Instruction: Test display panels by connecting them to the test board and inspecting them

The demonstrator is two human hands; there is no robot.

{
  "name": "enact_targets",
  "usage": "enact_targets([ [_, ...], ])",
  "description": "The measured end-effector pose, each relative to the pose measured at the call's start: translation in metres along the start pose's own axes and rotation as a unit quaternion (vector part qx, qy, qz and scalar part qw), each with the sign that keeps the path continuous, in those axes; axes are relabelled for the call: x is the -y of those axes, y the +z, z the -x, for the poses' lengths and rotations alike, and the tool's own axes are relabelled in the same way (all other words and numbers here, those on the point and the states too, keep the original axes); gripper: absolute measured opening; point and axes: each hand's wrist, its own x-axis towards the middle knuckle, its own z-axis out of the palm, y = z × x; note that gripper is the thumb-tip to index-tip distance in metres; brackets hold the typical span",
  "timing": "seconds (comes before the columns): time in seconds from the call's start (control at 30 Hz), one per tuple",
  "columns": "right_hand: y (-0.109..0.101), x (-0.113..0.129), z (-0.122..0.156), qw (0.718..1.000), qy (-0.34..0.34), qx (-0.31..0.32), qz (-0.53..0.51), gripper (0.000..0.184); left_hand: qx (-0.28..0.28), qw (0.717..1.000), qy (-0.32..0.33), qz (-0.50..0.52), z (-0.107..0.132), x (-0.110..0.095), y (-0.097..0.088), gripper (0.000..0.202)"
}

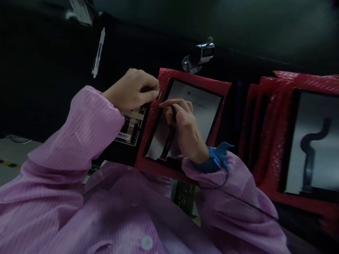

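A display panel [203, 109] with a pale back and dark border lies on a red bubble-wrap sheet [144, 158]. From its near edge a black flat cable [167, 143] runs up to my right hand [186, 128]. The fingers of that hand are curled around the cable's upper end, with the index finger stretched leftward. My left hand [135, 90] pinches at the sheet's left edge; a small shiny bit shows by its fingertips, too small to name. Under the left wrist lies a dark board [131, 125] with tan tape and a barcode label.
At the right, another pale panel [320, 148] with a curved black cable rests on stacked red bubble-wrap [272, 123]. A shiny metal fixture [202, 54] stands behind the sheet. A pen [99, 53] lies at the upper left. A blue wrist strap [214, 158] trails a cord from my right wrist.
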Motion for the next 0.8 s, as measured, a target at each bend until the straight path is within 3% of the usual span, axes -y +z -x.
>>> enact_targets([
  [0.1,-0.004,-0.007,-0.004,0.999,-0.012,0.039,0.001,0.033,-0.054,0.993,-0.05,0.093,-0.002,0.003,-0.002,0.025],
  [0.23,-0.01,-0.012,-0.011,0.997,-0.039,0.065,0.019,0.031,0.021,0.997,-0.046,0.066,0.0,-0.003,0.001,0.027],
  [0.27,-0.011,-0.012,-0.012,0.996,-0.046,0.069,0.029,0.032,0.018,0.997,-0.044,0.064,0.0,-0.002,0.002,0.027],
  [0.37,-0.011,-0.013,-0.014,0.994,-0.063,0.076,0.056,0.035,-0.07,0.991,-0.047,0.101,-0.001,0.006,0.006,0.028],
  [0.4,-0.011,-0.013,-0.014,0.993,-0.07,0.076,0.064,0.036,-0.068,0.992,-0.04,0.096,-0.001,0.008,0.007,0.028],
  [0.47,-0.01,-0.013,-0.013,0.99,-0.083,0.074,0.081,0.038,0.021,0.999,-0.007,0.039,-0.001,0.007,0.007,0.026],
  [0.57,-0.009,-0.013,-0.012,0.988,-0.081,0.068,0.112,0.04,0.172,0.981,0.052,-0.072,0.002,-0.005,0.004,0.025],
  [0.63,-0.008,-0.013,-0.011,0.987,-0.075,0.065,0.122,0.038,0.199,0.974,0.058,-0.093,0.004,-0.012,0.003,0.026],
  [0.8,-0.007,-0.014,-0.011,0.986,-0.075,0.067,0.136,0.036,0.083,0.996,-0.027,0.023,0.004,-0.009,0.004,0.027],
])
